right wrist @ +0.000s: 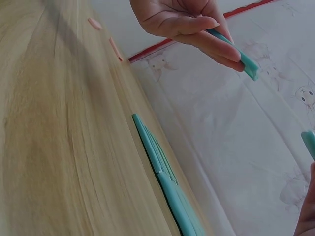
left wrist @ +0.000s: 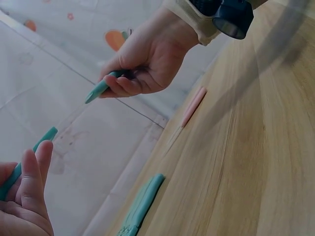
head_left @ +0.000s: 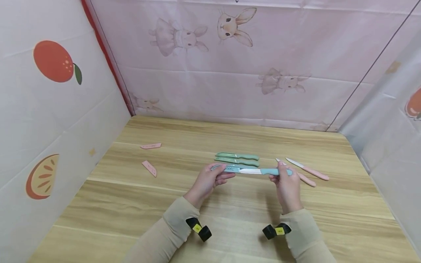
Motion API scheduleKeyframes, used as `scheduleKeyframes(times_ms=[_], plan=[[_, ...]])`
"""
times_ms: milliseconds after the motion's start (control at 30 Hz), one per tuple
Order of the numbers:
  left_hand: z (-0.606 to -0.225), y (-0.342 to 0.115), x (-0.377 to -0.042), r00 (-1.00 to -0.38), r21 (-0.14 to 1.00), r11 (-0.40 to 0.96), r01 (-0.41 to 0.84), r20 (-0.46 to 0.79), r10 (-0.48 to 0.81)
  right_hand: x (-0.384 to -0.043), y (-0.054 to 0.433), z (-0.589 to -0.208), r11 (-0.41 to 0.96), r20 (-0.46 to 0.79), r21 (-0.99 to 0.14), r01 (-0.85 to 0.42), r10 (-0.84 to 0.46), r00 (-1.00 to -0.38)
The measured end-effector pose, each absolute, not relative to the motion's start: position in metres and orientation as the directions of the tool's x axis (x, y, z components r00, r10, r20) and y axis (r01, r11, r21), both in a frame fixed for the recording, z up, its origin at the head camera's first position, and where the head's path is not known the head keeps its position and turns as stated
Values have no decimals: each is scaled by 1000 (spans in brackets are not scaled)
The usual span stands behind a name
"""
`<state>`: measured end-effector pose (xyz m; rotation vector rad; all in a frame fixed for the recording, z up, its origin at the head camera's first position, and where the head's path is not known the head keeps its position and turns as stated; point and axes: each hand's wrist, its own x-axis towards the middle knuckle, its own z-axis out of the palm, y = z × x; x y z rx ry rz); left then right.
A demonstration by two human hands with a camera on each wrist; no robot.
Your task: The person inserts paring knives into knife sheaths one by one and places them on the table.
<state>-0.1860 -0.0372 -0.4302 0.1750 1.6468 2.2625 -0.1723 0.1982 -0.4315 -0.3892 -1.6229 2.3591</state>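
Note:
My left hand (head_left: 208, 182) pinches a light blue blade sheath (head_left: 232, 169) between thumb and fingers, above the table. My right hand (head_left: 288, 188) grips the light blue handle of a small knife (head_left: 269, 171). The knife's pale blade points left, in line with the sheath; its tip end meets the sheath mouth, while the stretch near the handle is bare. Just behind the hands, two green knives (head_left: 251, 156) in green sheaths lie side by side, handles to the right. In the right wrist view the sheathed knives (right wrist: 179, 201) lie below the held sheath.
Two bare pink-handled knives (head_left: 315, 172) lie to the right, one partly behind my right hand. At the left are two loose pink sheaths (head_left: 149, 168). The wood-grain table (head_left: 115, 212) meets a pink rabbit-print curtain (head_left: 210, 91) at the back and white sheets at both sides.

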Motion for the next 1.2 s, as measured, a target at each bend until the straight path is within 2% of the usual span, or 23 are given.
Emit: scheduleKeyframes(times_ms=[333,1200], plan=[[-434,-35,-184,-946,935,-306,-181,-80,313,-174,192,-436,-356,-62,-932,-72,353,-934],[-435,-31,-185,-957,948,-281,-151,-70,281,-177,180,-438,-364,-97,-931,-40,352,-931]])
